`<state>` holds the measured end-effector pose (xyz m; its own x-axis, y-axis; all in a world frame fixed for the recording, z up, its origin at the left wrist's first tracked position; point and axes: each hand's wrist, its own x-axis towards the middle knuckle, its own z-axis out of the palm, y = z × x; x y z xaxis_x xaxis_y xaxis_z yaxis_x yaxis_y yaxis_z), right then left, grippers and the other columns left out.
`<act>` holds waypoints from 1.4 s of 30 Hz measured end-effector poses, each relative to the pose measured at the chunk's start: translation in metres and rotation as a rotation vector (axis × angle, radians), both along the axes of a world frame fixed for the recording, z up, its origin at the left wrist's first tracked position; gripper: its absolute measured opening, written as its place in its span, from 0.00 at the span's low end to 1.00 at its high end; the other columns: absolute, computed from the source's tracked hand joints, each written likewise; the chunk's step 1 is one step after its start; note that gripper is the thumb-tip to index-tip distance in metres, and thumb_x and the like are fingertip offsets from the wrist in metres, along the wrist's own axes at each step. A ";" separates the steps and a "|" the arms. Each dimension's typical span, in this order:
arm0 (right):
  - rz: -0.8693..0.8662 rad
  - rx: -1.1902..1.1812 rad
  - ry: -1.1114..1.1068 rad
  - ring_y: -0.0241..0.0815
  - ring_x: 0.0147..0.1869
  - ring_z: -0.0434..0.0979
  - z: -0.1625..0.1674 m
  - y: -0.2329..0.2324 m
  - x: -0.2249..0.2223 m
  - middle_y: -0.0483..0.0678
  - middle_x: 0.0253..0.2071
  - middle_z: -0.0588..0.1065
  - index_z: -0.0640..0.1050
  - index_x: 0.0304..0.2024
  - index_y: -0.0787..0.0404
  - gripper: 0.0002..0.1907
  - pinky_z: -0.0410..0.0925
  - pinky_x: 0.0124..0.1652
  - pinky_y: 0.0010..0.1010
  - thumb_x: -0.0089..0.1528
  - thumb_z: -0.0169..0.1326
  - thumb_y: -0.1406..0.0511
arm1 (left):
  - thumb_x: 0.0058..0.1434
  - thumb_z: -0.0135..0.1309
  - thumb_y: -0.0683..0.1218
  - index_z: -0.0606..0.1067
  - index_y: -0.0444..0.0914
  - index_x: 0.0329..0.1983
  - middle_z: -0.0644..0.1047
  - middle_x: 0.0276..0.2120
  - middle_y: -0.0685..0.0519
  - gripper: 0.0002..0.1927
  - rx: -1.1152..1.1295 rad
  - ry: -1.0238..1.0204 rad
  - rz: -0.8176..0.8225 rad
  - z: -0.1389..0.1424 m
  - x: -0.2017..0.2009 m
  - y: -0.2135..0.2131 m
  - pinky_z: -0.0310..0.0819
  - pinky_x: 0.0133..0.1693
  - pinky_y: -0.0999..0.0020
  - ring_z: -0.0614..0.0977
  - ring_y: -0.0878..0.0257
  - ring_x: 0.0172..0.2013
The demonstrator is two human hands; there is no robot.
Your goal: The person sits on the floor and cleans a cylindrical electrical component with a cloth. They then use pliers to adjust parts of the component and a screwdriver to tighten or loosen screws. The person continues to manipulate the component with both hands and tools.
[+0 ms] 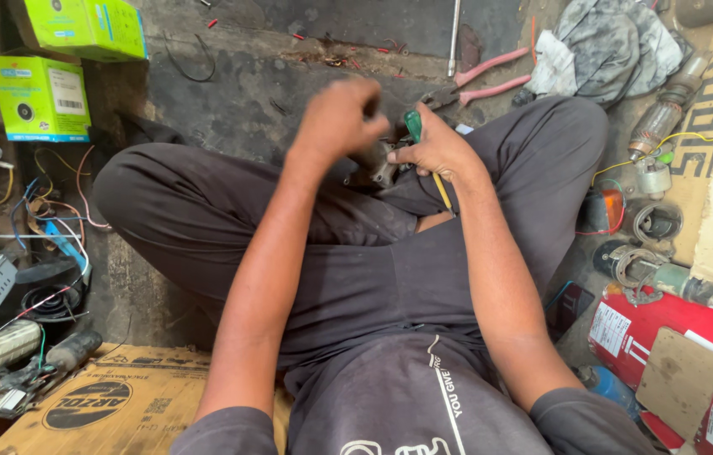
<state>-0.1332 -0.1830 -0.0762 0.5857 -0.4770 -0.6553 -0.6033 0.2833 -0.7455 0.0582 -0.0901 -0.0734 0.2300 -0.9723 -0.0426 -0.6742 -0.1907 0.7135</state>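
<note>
Dark cloth lap (373, 278); hands: left (335, 118) grasping greasy metal part (379, 164), right (436, 147) grasping green-handled screwdriver (414, 125).

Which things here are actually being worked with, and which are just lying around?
In hand:
left hand and right hand, both on a small metal part
green-handled screwdriver in the right hand

Lying about:
pink-handled pliers
green boxes
grey rag
motor armature
loose wires
cardboard

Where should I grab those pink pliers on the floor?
Grab the pink pliers by their two pink handles, coming from the right where the handles spread apart. The dark metal nose points left toward the right hand, so that end is crowded and harder to hold.
</note>
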 end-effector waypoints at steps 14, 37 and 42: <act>-0.479 -0.068 -0.555 0.37 0.24 0.69 0.020 -0.005 -0.023 0.47 0.34 0.70 0.68 0.51 0.60 0.16 0.66 0.22 0.30 0.75 0.47 0.55 | 0.49 0.65 0.52 0.70 0.39 0.62 0.78 0.52 0.37 0.36 -0.067 0.424 -0.009 -0.031 -0.021 0.042 0.71 0.54 0.52 0.77 0.41 0.54; -0.757 -0.120 -0.961 0.40 0.15 0.53 0.020 -0.038 0.019 0.50 0.24 0.60 0.66 0.45 0.60 0.15 0.50 0.16 0.31 0.75 0.38 0.55 | 0.75 0.38 0.58 0.78 0.37 0.37 0.75 0.29 0.60 0.25 -0.106 1.137 0.063 -0.086 -0.075 -0.033 0.71 0.42 0.71 0.74 0.70 0.35; -0.774 -0.181 -0.938 0.40 0.17 0.55 0.018 -0.032 0.019 0.50 0.25 0.61 0.68 0.51 0.58 0.14 0.51 0.16 0.31 0.73 0.39 0.56 | 0.74 0.39 0.55 0.78 0.38 0.37 0.76 0.30 0.59 0.22 -0.120 1.120 0.071 -0.091 -0.078 -0.033 0.71 0.42 0.72 0.75 0.70 0.35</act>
<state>-0.1141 -0.2152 -0.0581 0.3165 -0.9484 -0.0213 0.4690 0.1760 -0.8655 -0.0203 -0.1229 -0.1649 0.1755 -0.9703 -0.1666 0.3670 -0.0925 0.9256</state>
